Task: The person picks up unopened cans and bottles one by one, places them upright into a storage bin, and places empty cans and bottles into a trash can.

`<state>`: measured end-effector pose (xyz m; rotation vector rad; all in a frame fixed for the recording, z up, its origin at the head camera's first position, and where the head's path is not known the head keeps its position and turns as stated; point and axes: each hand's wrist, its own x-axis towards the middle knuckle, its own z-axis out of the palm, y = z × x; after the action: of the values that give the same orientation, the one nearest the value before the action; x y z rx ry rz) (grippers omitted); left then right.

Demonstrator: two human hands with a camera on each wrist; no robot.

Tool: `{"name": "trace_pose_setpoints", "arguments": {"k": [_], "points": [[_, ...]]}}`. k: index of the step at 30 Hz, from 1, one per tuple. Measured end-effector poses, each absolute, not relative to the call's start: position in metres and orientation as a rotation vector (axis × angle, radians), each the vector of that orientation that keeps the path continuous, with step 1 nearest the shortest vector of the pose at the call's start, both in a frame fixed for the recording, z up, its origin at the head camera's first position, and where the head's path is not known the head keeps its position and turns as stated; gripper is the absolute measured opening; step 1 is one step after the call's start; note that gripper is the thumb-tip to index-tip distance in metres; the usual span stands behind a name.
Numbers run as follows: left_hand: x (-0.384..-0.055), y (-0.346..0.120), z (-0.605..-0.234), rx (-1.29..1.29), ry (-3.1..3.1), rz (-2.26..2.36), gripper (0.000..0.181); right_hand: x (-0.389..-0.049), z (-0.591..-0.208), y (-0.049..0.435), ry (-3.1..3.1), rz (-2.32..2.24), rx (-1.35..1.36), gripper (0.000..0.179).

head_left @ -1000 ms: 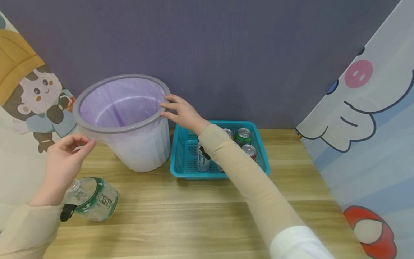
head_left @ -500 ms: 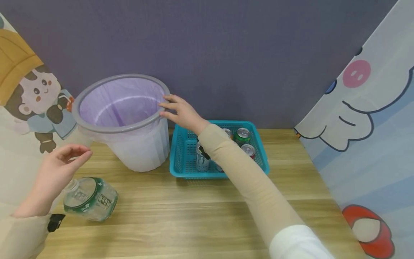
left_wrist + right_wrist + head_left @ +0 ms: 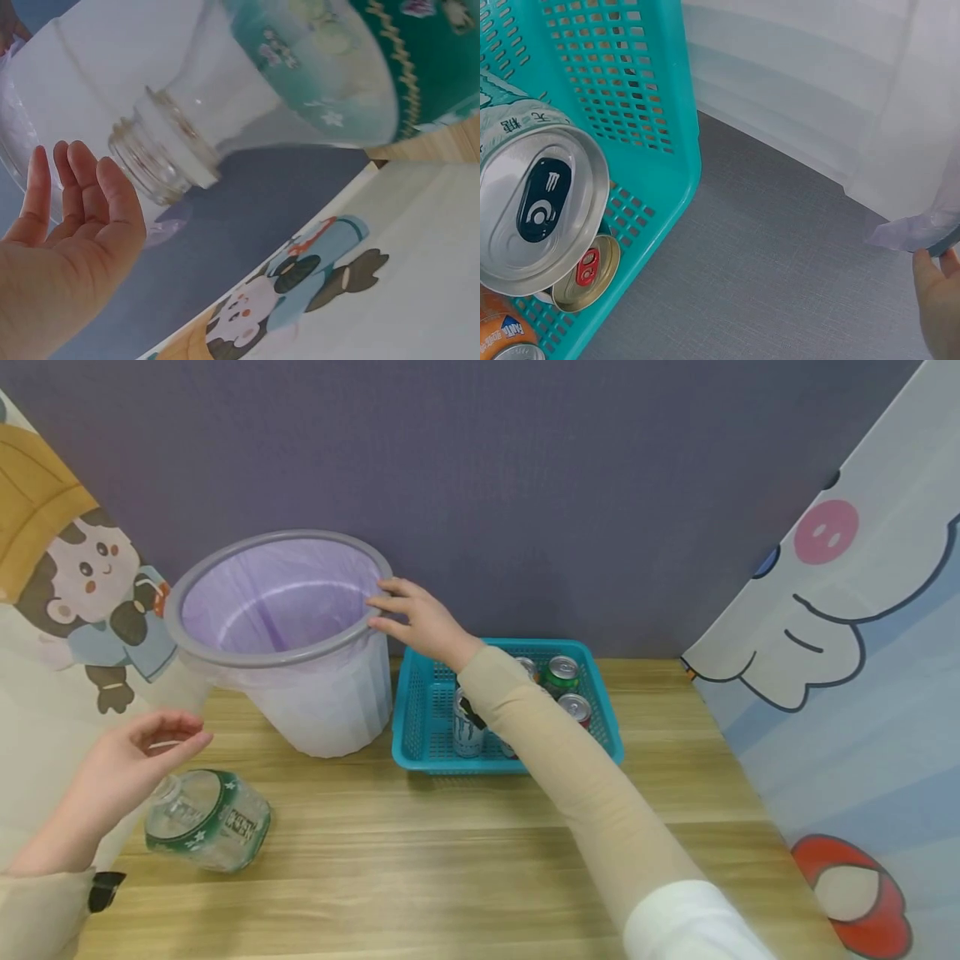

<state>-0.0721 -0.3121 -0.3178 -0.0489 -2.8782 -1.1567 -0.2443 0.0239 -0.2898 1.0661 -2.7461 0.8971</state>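
A clear, empty-looking plastic bottle [image 3: 210, 820] with a green label stands on the table at the left, beside the bin; its neck is uncapped [image 3: 165, 146]. Just above and left of it hovers my left hand [image 3: 123, 768], fingers loosely bent, holding nothing. In the left wrist view this hand [image 3: 82, 225] is apart from the bottle's mouth. My right hand [image 3: 427, 622] reaches over the basket and touches the right side of the bin's grey rim with extended fingertips. The white bin [image 3: 322, 702] has a purple liner bag [image 3: 300, 568] inside it, folded over the rim.
A teal plastic basket [image 3: 405, 747] stands right of the bin. It holds several drink cans, among them a green can [image 3: 562, 675] and an orange can [image 3: 502, 326]; my right forearm hides part of it. A dark wall [image 3: 562, 510] rises behind, with cartoon panels at both sides.
My left hand has moved down and left, away from the bin's rim toward the space above the bottle. My right hand stays at the rim.
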Motion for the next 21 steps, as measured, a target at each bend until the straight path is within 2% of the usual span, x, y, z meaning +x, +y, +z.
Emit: {"name": "trace_pose_setpoints", "arguments": {"k": [7,14,21], "points": [[-0.070,-0.314,-0.323,-0.063,-3.008,-1.011,0.045,-0.244,-0.290,0.024,-2.744,0.898,1.061,0.046],[-0.072,-0.317,-0.331,-0.201,-3.037,-0.888,0.046,-0.242,-0.290,0.022,-2.756,0.896,1.058,0.047],[-0.070,-0.321,-0.332,-0.202,-3.033,-0.907,0.049,-0.241,-0.289,0.021,-2.756,0.902,1.043,0.046]]}}
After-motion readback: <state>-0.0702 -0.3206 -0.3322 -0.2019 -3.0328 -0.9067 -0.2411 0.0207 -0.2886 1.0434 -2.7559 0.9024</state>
